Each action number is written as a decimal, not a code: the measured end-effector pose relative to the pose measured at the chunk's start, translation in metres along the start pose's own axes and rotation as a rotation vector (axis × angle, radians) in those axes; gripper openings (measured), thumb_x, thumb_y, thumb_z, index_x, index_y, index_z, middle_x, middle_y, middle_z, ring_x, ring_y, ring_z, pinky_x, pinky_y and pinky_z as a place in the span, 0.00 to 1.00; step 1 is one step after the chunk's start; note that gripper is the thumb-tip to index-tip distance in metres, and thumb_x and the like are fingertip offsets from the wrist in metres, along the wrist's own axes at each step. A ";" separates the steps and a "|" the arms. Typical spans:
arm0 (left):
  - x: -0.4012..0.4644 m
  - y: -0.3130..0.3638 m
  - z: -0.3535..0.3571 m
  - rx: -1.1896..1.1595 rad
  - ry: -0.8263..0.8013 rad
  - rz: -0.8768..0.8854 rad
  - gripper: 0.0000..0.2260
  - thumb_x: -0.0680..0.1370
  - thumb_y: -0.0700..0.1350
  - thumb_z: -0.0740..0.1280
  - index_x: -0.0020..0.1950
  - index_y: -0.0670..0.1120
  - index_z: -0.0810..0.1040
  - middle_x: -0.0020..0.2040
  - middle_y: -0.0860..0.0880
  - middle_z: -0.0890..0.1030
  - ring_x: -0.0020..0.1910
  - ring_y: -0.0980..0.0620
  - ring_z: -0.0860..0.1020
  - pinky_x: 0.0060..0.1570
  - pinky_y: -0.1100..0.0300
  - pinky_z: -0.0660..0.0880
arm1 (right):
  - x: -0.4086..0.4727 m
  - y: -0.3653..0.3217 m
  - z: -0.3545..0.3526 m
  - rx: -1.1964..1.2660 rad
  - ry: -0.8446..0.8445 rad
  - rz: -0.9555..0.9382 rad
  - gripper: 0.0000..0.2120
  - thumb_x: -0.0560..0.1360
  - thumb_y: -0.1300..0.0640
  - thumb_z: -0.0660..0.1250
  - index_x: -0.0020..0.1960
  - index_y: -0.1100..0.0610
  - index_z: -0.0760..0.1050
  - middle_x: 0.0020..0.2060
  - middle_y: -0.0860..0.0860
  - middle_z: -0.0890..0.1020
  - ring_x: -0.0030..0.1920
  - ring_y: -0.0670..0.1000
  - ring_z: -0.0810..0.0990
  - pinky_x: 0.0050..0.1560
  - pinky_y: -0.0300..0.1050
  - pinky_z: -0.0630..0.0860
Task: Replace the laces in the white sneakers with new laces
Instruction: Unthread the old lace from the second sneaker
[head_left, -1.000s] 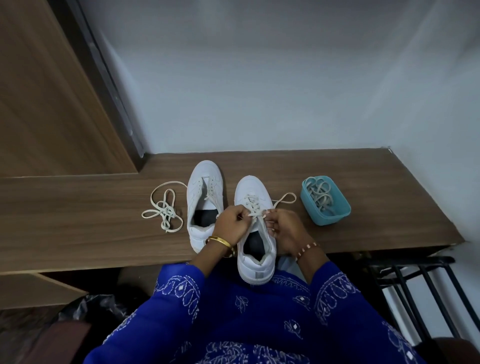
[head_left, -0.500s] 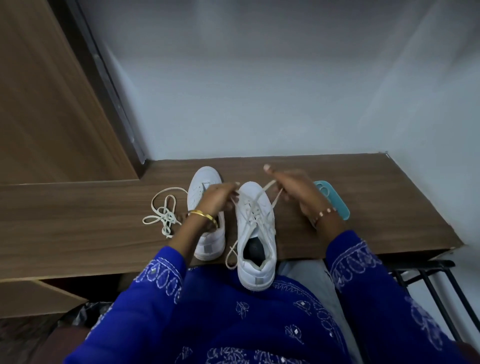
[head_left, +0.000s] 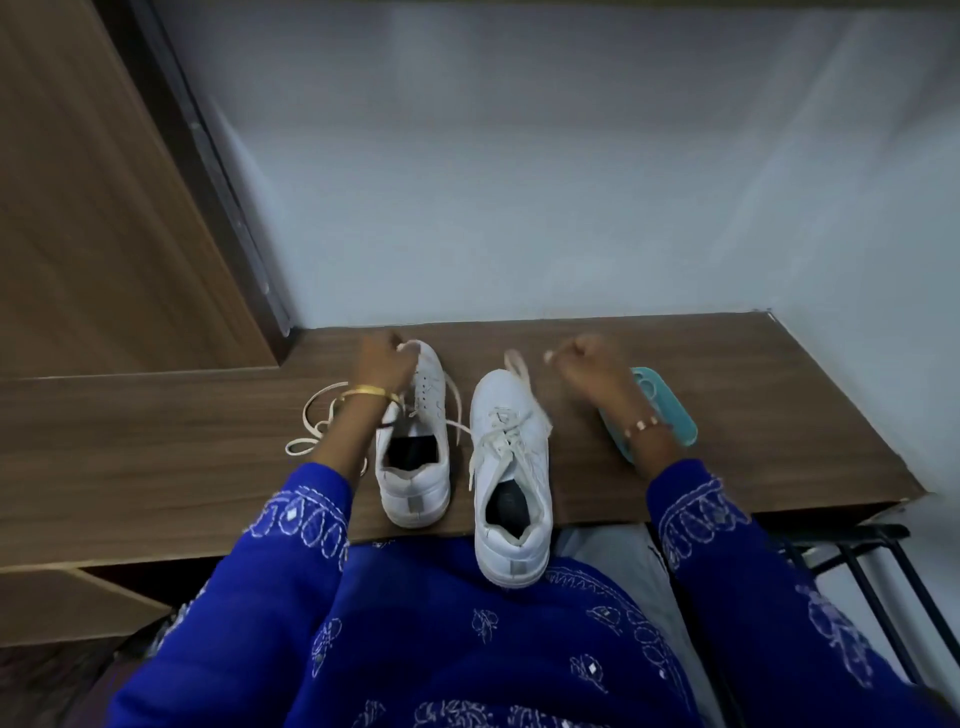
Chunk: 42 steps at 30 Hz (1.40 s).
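Pulling both lace ends wide apart, the hands work the laced sneaker, heel hanging off the bench edge over the lap. Left hand pinches 1 lace end above the second sneaker, just left of the laced one. Right hand is blurred; I judge its fingers curled on the other end. Risk: uneven tugging drags that shoe off, or the lace snags its neighbour. Loose lace lies farther left, teal tub to the right.
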<state>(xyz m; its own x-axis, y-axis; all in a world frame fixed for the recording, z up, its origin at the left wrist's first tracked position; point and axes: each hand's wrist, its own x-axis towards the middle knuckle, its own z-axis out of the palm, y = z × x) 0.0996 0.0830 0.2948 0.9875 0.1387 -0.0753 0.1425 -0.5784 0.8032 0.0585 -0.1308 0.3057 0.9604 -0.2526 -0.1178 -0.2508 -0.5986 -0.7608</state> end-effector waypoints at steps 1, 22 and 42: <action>-0.005 -0.009 0.006 0.167 0.003 0.022 0.15 0.75 0.45 0.59 0.53 0.35 0.76 0.50 0.35 0.77 0.51 0.40 0.75 0.49 0.54 0.68 | -0.006 0.008 0.007 -0.086 0.001 -0.022 0.11 0.76 0.56 0.63 0.41 0.63 0.75 0.38 0.55 0.77 0.39 0.51 0.72 0.45 0.51 0.74; -0.079 -0.056 0.091 0.191 -0.247 0.302 0.26 0.73 0.38 0.65 0.70 0.44 0.62 0.54 0.41 0.77 0.52 0.43 0.77 0.47 0.59 0.69 | -0.053 0.069 0.072 -0.417 -0.065 -0.228 0.13 0.73 0.63 0.61 0.57 0.62 0.72 0.48 0.59 0.81 0.50 0.59 0.79 0.45 0.46 0.72; -0.078 -0.047 0.081 0.377 -0.071 0.524 0.10 0.77 0.44 0.62 0.55 0.43 0.79 0.49 0.43 0.73 0.45 0.45 0.76 0.38 0.60 0.67 | -0.043 0.064 0.063 -0.264 0.050 -0.308 0.06 0.75 0.59 0.64 0.48 0.60 0.77 0.46 0.56 0.75 0.44 0.54 0.76 0.40 0.43 0.69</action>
<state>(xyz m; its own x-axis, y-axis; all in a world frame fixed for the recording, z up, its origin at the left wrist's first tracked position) 0.0214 0.0342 0.2146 0.9330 -0.2844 0.2206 -0.3578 -0.7993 0.4827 0.0083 -0.1103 0.2214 0.9899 -0.0642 0.1262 0.0185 -0.8250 -0.5649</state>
